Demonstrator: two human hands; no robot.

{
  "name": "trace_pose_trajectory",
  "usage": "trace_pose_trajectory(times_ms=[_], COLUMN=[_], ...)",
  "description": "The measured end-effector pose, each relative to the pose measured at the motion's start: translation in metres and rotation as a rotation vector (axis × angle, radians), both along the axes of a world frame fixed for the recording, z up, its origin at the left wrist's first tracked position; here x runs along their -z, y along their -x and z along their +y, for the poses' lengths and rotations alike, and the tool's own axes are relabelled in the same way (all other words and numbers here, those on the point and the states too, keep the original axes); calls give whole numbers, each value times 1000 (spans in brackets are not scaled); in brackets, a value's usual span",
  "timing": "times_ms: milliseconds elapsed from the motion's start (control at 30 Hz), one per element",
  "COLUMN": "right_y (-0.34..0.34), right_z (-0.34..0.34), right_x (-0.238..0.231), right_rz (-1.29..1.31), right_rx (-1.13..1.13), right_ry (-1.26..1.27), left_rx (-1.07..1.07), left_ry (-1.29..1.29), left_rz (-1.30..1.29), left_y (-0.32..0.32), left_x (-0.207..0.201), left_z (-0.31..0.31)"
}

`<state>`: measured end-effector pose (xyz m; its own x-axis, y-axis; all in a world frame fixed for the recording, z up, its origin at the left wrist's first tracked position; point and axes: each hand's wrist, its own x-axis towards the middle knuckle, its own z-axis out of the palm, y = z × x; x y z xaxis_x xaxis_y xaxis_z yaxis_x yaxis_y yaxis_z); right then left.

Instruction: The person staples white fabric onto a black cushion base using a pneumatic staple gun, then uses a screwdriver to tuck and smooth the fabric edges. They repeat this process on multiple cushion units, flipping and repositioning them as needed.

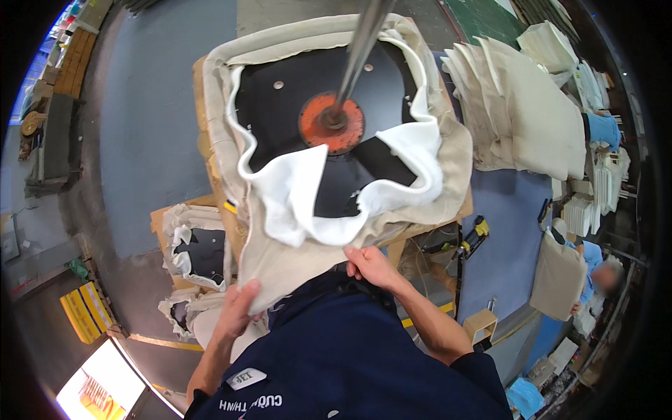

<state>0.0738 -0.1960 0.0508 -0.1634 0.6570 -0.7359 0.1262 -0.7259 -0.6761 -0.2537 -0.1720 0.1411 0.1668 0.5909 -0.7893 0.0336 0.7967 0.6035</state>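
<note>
A seat cushion lies upside down in front of me, its black base panel [269,119] ringed by ruffled white padding [280,199] and a beige fabric cover [283,269]. An orange disc [311,122] at the foot of a metal rod [358,59] rests on the middle of the panel. My left hand [236,309] pinches a near corner of the fabric, pulled toward my body. My right hand [372,267] grips the near edge of the same fabric further right, fingers curled with the thumb on top. The fabric stretches between both hands.
Two more beige cushions with black bases, one of them here [203,253], sit at the lower left. Beige covered pieces [525,105] stand in a row at the right. A yellow-and-black tool [476,236] hangs near the cushion. Another person [591,262] handles a beige cushion at far right.
</note>
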Motion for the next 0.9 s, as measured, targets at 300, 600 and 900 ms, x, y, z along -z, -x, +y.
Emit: trace_pose_trajectory(times_ms=[300, 600, 900], right_y=[-264, -305, -269], right_z=[17, 78, 55], right_x=[24, 36, 14], right_rz=[-570, 10, -340], right_rx=[693, 193, -72], right_ry=[-480, -162, -232], left_rx=[-525, -553, -520], left_ry=[-49, 250, 265], left_rz=[57, -377, -601], left_y=[11, -202, -430], left_x=[31, 104, 115], left_z=[-28, -110, -28])
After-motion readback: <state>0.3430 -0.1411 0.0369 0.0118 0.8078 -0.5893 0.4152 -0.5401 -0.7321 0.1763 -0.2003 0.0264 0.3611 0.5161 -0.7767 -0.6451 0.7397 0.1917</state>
